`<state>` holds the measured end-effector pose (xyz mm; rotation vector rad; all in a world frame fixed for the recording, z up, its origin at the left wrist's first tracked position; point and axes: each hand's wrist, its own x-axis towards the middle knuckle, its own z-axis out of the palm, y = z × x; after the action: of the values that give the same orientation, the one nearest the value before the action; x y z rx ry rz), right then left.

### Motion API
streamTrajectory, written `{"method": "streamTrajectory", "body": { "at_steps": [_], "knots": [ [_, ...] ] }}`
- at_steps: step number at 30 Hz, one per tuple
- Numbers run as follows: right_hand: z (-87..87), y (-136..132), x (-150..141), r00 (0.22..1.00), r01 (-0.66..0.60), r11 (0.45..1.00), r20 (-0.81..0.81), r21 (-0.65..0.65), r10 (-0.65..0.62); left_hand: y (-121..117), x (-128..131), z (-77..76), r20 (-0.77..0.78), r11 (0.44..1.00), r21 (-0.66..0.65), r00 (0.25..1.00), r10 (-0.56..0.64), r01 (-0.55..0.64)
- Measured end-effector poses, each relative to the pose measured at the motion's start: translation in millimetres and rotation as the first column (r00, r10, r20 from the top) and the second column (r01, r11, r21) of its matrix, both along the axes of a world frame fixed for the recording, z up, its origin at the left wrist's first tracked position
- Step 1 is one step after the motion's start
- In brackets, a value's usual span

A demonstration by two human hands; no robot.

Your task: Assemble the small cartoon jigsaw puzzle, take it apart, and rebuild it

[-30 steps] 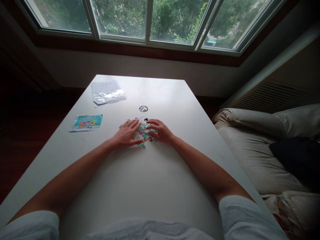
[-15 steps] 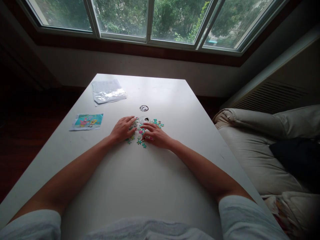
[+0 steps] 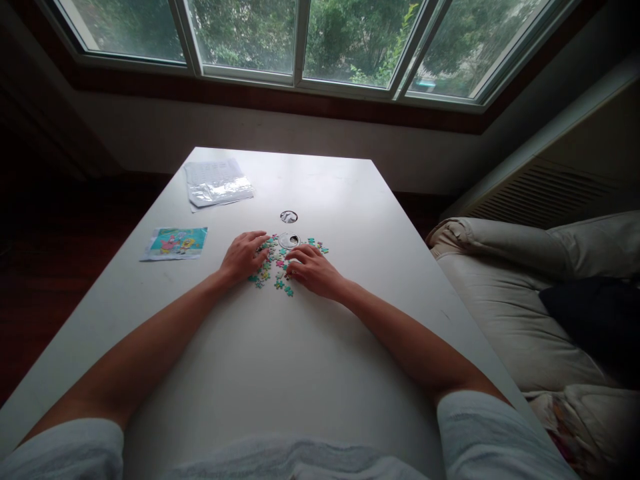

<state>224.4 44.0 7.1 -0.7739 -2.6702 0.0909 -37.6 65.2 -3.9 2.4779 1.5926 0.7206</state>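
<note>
Small jigsaw puzzle pieces, mostly teal with some pink and yellow, lie in a loose pile on the white table. At the pile's left side my left hand rests with its fingers apart, fingertips over the pieces. My right hand is over the right side, fingers bent and spread, touching or just above pieces. Whatever lies beneath the palms is hidden. A round clear lid-like object sits at the far edge of the pile, close to the right fingertips.
Beyond the pile is a round dark-rimmed disc or opening. A cartoon picture sheet lies at left, with papers in a plastic sleeve behind it. A cushioned sofa stands along the table's right side.
Both hands have shifted slightly. My right fingers have drawn in a little, and more pieces show beside my left fingers and between the hands.
</note>
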Motion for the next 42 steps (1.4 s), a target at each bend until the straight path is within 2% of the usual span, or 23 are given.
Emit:
{"method": "streamTrajectory", "body": {
  "at_steps": [6,17,26,35,42],
  "knots": [
    [3.9,2,5,0.998,0.055,0.998,0.043,0.012,-0.055,0,-2,0.8,0.015,1.000,0.002,1.000,-0.014,0.014],
    [18.4,2,10,0.988,0.109,0.991,0.119,-0.077,-0.099,1,-3,-0.4,0.036,0.998,-0.014,0.997,-0.064,0.064],
    [19.5,2,12,0.982,0.118,0.985,0.163,-0.123,-0.097,-3,1,2.0,0.010,0.995,-0.002,0.995,-0.102,0.102],
    [19.1,0,9,0.994,0.051,0.992,0.106,-0.111,-0.039,-11,12,8.4,0.011,0.986,-0.012,0.986,-0.166,0.167],
    [9.2,7,10,0.999,-0.012,0.963,-0.046,-0.269,-0.001,-11,10,8.5,0.020,0.982,-0.024,0.982,-0.190,0.190]
  ]
}}
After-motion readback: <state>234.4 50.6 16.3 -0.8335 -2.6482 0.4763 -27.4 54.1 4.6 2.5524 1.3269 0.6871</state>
